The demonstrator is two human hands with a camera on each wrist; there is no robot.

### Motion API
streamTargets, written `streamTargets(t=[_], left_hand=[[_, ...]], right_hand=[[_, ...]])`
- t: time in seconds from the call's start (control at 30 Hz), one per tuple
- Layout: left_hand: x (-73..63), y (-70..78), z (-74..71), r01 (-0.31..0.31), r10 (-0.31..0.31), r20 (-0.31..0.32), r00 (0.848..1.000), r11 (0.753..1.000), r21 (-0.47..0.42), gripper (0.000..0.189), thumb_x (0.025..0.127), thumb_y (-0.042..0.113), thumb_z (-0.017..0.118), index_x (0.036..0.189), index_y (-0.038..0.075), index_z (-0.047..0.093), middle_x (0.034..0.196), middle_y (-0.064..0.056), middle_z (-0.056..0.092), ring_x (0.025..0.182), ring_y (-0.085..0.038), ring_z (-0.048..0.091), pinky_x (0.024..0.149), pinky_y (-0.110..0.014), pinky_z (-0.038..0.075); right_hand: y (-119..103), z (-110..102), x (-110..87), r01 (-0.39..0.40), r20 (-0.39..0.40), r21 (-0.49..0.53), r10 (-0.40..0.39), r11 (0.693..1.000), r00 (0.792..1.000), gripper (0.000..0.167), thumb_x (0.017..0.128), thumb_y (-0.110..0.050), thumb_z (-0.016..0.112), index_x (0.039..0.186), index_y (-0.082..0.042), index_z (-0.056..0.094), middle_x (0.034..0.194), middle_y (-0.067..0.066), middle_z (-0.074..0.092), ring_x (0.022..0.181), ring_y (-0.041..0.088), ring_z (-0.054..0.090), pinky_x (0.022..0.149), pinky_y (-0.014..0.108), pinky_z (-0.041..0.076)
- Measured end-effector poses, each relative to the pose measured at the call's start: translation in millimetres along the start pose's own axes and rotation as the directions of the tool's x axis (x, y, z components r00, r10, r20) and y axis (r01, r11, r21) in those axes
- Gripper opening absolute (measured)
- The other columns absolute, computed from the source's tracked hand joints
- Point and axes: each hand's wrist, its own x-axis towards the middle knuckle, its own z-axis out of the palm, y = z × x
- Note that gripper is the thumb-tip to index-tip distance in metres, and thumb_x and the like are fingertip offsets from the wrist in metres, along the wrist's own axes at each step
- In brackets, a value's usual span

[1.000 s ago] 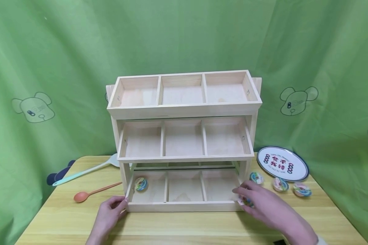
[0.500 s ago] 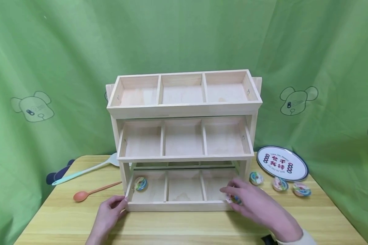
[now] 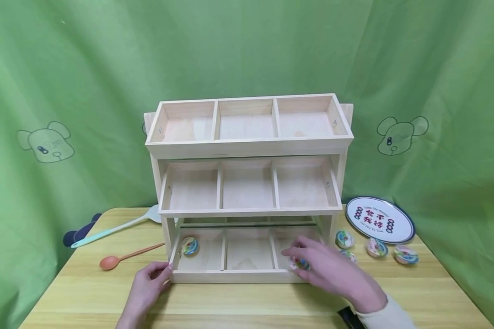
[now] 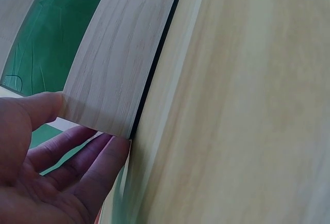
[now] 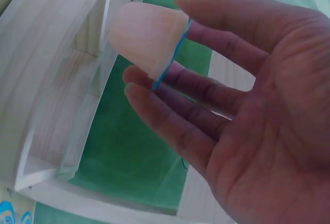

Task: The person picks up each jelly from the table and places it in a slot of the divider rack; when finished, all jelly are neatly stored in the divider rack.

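Observation:
A wooden three-tier rack (image 3: pixel 249 148) has three compartments in each tray. My left hand (image 3: pixel 146 287) holds the front left corner of the bottom tray (image 3: pixel 238 277); in the left wrist view its thumb and fingers sit on opposite edges of the tray's front board (image 4: pixel 111 74). My right hand (image 3: pixel 333 274) pinches a small jelly cup (image 3: pixel 299 263) at the right compartment of that tray. In the right wrist view this jelly cup (image 5: pixel 144 37) has a pale body and a blue-edged lid. Another jelly cup (image 3: pixel 190 246) lies in the bottom tray's left compartment.
Several jelly cups (image 3: pixel 376 247) lie on the table right of the rack, before a white plate (image 3: pixel 370 212) with a blue rim. An orange spoon (image 3: pixel 109 262) and a light blue long-handled utensil (image 3: pixel 119 227) lie left. Green curtain (image 3: pixel 247 50) surrounds the table.
My right hand has moved left with the jelly cup along the bottom tray's front, uncovering another cup on the table. My left hand stays at the tray corner.

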Motion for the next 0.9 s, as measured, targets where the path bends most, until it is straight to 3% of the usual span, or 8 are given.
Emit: streamTargets(t=[0.2,0.7,0.9], left_hand=[[0.7,-0.1,0.4,0.0,0.0,0.001,1.0,1.0,-0.001,0.028,0.095,0.004,0.064,0.114,-0.015,0.06,0.101,-0.017,0.06,0.091,-0.021,0.061,0.082,-0.027,0.06],[0.7,-2.0,-1.2,0.004,-0.004,-0.001,1.0,1.0,0.008,0.029,0.094,0.008,0.066,0.114,-0.014,0.061,0.105,-0.018,0.063,0.094,-0.02,0.062,0.083,-0.028,0.06],[0.8,-2.0,-1.4,0.007,-0.007,0.004,1.0,1.0,0.011,0.031,0.095,0.009,0.066,0.115,-0.014,0.061,0.108,-0.02,0.062,0.094,-0.021,0.062,0.083,-0.029,0.06]], right_hand=[[-1,4,8.4,0.024,0.021,0.023,-0.025,0.999,0.999,0.037,0.085,-0.015,0.075,0.121,-0.011,0.068,0.105,0.0,0.058,0.076,0.009,0.057,0.06,0.018,0.053],[-5,10,21.0,-0.006,0.05,0.024,0.005,1.0,0.999,0.04,0.085,-0.02,0.076,0.124,-0.011,0.067,0.115,0.002,0.059,0.085,0.014,0.062,0.072,0.024,0.058],[-11,13,31.5,0.023,0.042,0.076,-0.027,0.997,0.999,0.041,0.084,-0.015,0.077,0.122,-0.007,0.066,0.105,0.0,0.057,0.079,0.011,0.057,0.065,0.019,0.054]])
